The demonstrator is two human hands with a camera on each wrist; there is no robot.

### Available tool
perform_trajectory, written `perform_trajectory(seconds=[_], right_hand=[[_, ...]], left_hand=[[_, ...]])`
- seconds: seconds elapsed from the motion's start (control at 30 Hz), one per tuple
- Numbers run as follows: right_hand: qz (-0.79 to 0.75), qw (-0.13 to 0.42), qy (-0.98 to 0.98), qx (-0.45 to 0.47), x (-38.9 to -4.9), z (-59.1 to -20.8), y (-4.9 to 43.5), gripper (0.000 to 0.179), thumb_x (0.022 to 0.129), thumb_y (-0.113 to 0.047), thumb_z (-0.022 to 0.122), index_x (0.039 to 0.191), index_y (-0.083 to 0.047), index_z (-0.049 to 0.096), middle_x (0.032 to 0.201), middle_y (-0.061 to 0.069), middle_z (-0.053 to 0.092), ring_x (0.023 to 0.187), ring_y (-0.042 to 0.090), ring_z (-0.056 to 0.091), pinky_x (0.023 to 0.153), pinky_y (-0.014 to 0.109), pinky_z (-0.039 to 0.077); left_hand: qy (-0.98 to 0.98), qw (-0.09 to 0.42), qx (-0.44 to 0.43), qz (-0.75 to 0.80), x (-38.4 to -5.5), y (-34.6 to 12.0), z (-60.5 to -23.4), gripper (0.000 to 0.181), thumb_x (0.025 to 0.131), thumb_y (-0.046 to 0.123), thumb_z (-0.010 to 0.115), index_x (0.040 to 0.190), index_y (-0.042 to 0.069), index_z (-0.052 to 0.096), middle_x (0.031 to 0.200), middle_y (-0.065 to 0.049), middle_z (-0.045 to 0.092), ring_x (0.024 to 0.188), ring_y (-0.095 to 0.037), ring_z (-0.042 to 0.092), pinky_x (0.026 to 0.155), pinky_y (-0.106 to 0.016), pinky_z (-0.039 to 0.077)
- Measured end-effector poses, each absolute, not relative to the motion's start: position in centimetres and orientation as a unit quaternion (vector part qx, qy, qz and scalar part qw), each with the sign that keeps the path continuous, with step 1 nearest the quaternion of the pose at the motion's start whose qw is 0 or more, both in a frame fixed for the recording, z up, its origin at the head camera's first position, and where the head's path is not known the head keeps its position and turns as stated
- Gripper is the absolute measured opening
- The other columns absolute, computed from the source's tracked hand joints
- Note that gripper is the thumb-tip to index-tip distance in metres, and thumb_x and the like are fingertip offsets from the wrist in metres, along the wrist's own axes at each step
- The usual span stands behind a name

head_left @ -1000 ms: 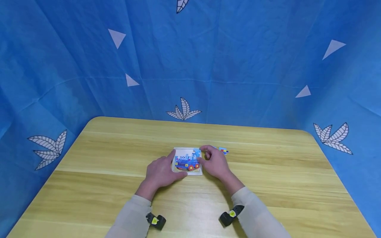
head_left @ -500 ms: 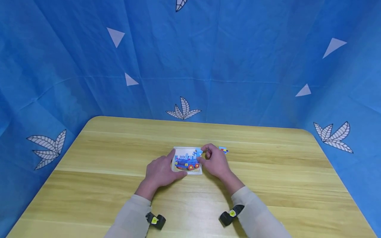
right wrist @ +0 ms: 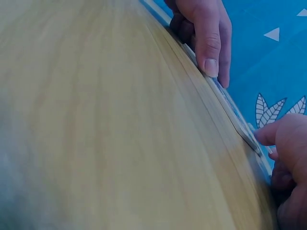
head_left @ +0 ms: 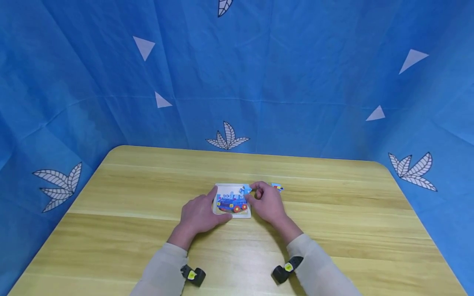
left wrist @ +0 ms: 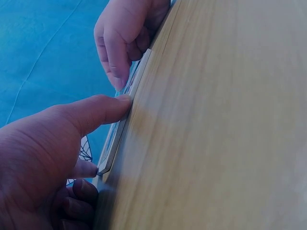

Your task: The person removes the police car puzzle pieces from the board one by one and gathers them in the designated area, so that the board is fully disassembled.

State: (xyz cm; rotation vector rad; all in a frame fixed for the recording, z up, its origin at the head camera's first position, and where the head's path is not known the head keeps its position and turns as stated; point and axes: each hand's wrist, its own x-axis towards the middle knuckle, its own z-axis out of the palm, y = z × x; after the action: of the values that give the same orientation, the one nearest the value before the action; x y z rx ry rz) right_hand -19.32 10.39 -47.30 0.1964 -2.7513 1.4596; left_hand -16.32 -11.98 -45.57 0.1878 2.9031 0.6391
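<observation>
A small jigsaw puzzle in a pale tray lies flat on the table, showing a blue cartoon vehicle with red wheels. My left hand grips the tray's left side, its thumb along the near edge and a finger at the far left corner. My right hand pinches a light blue puzzle piece at the tray's upper right corner, where the piece juts past the rim. In the left wrist view the tray appears edge-on, so its picture is mostly hidden.
Another loose puzzle piece, blue with red and yellow, lies just beyond the right hand. The wooden table has rounded far corners and meets a blue patterned curtain at the back and sides.
The light blue piece has shifted and turned slightly rightward in my right fingers, so its tip now juts over the tray's right rim. My left hand holds the tray as before.
</observation>
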Motion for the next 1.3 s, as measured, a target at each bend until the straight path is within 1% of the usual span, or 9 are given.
perform_trajectory(seconds=[0.4, 0.73, 0.87, 1.07, 1.2, 1.3], right_hand=[[0.483, 0.023, -0.871, 0.086, -19.3, -47.4, 10.6, 0.024, 0.09, -0.015, 0.077, 0.11, -0.004, 0.07, 0.067, 0.001, 0.045, 0.061, 0.017, 0.042, 0.075, 0.037, 0.043], [0.475, 0.045, -0.869, 0.133, -18.8, -47.4, 11.8, 0.019, 0.089, -0.012, 0.077, 0.105, -0.004, 0.07, 0.065, -0.002, 0.04, 0.058, 0.013, 0.036, 0.073, 0.037, 0.041], [0.47, 0.042, -0.871, 0.136, -18.4, -47.3, 12.4, 0.019, 0.09, -0.013, 0.076, 0.106, -0.004, 0.07, 0.065, -0.003, 0.039, 0.057, 0.011, 0.035, 0.072, 0.036, 0.042], [0.464, 0.034, -0.875, 0.132, -17.8, -47.0, 13.3, 0.022, 0.09, -0.013, 0.076, 0.11, -0.006, 0.07, 0.066, -0.003, 0.041, 0.06, 0.012, 0.039, 0.072, 0.036, 0.041], [0.465, 0.02, -0.877, 0.121, -17.4, -46.9, 13.9, 0.023, 0.091, -0.015, 0.076, 0.112, -0.007, 0.07, 0.067, -0.002, 0.042, 0.061, 0.012, 0.038, 0.072, 0.036, 0.04], [0.466, 0.02, -0.877, 0.119, -17.1, -46.9, 14.4, 0.023, 0.091, -0.015, 0.075, 0.113, -0.008, 0.07, 0.068, -0.003, 0.041, 0.06, 0.011, 0.038, 0.072, 0.035, 0.04]], left_hand=[[0.971, 0.082, 0.067, 0.214, -16.4, -12.0, -45.6, 0.104, 0.076, 0.066, 0.074, 0.156, 0.011, 0.036, 0.112, -0.011, 0.066, 0.086, -0.023, 0.058, 0.07, -0.04, 0.046], [0.971, 0.087, 0.062, 0.212, -16.3, -12.0, -45.5, 0.105, 0.075, 0.067, 0.073, 0.156, 0.012, 0.036, 0.115, -0.012, 0.065, 0.088, -0.023, 0.058, 0.071, -0.039, 0.045], [0.972, 0.086, 0.06, 0.211, -16.3, -12.0, -45.4, 0.105, 0.075, 0.066, 0.074, 0.156, 0.012, 0.036, 0.115, -0.012, 0.065, 0.088, -0.023, 0.057, 0.071, -0.039, 0.045], [0.972, 0.086, 0.059, 0.211, -16.3, -12.0, -45.4, 0.104, 0.075, 0.066, 0.074, 0.156, 0.012, 0.036, 0.115, -0.012, 0.065, 0.088, -0.024, 0.058, 0.071, -0.039, 0.046], [0.972, 0.088, 0.057, 0.212, -16.3, -11.9, -45.4, 0.105, 0.075, 0.066, 0.074, 0.156, 0.012, 0.036, 0.116, -0.013, 0.065, 0.089, -0.024, 0.058, 0.072, -0.04, 0.046], [0.972, 0.09, 0.056, 0.21, -16.3, -11.9, -45.4, 0.105, 0.075, 0.065, 0.075, 0.156, 0.012, 0.036, 0.115, -0.012, 0.065, 0.088, -0.024, 0.057, 0.071, -0.039, 0.045]])
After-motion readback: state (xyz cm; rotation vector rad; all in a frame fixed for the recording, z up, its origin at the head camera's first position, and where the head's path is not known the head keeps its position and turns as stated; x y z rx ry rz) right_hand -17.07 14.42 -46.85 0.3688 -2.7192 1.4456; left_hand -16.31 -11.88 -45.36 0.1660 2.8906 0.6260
